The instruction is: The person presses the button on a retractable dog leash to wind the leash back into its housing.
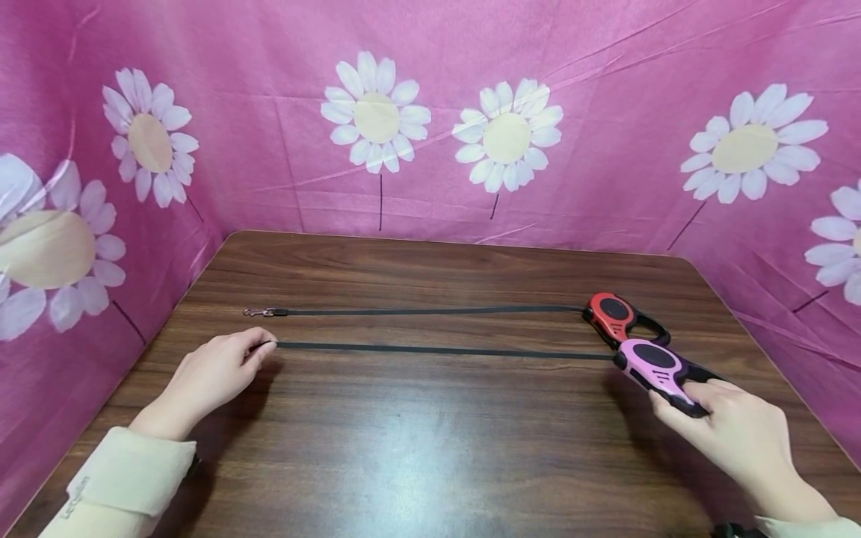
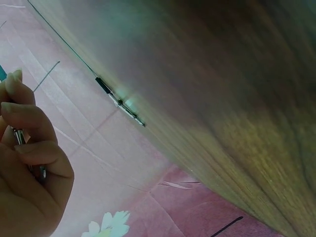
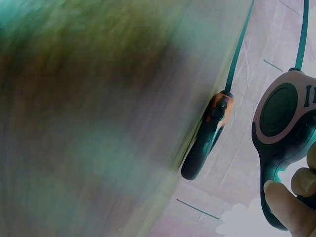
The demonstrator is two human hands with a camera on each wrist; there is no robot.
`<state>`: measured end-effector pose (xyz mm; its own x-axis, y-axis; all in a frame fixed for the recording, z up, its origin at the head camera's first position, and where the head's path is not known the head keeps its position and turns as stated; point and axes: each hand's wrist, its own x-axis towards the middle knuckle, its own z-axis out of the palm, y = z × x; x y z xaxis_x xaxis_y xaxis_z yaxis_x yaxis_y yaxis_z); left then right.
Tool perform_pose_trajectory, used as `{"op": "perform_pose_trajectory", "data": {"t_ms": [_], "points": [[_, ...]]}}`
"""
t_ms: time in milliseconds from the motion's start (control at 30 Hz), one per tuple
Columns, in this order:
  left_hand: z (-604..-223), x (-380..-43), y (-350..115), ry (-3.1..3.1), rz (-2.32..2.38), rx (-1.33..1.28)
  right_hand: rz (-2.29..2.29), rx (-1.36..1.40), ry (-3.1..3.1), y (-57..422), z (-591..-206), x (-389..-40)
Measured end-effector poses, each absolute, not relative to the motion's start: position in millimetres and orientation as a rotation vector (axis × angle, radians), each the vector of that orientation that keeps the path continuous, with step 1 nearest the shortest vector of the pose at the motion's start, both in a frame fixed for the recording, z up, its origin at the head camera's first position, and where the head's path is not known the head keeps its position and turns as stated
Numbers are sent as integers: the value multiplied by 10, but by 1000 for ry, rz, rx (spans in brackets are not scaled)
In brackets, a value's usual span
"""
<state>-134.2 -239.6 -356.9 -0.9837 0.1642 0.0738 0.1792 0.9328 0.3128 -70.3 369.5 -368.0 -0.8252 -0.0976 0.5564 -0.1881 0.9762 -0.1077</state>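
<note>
Cloth backdrop [image 1: 255,37] – pink w/ big white daisies [image 1: 377,117] – stands behind & on both sides of a brown wood-grain table [image 1: 417,441]. Far L, a pale sleeve [image 1: 131,474] w/ turned-back cuff, then the left hand [image 1: 208,377], fingertips pinched together on the near end of the lilac leash's dark strap [image 1: 430,350]; L wrist view also shows a metal clip [image 2: 19,136] among its curled fingers. Just beyond that hand, a metal snap hook [image 1: 258,312] lies on the table, at the end of the red leash's dark strap [image 1: 430,311]. The 2 straps run L to R, approx. side by side, both pulled out nearly straight, red's one farther back. At the R end, red retractable leash [image 1: 610,317] w/ black handle loop rests on the table near its R side. In front of it, partly overlapping it in the head view – but apart from it in the R wrist view – is the lilac retractable leash [image 1: 654,366], held up over the table. Right hand [image 1: 740,433] has it by the black handle, fingers wrapped round. Bit of pale cuff [image 1: 807,527] at bottom R.
</note>
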Motion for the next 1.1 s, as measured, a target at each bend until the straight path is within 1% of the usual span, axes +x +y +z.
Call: {"op": "perform_pose_trajectory", "data": {"t_ms": [1100], "points": [[-3559,-1320,-2369,-3062,-508,-270,223,260,-2540,3620,-3653,-722]]}}
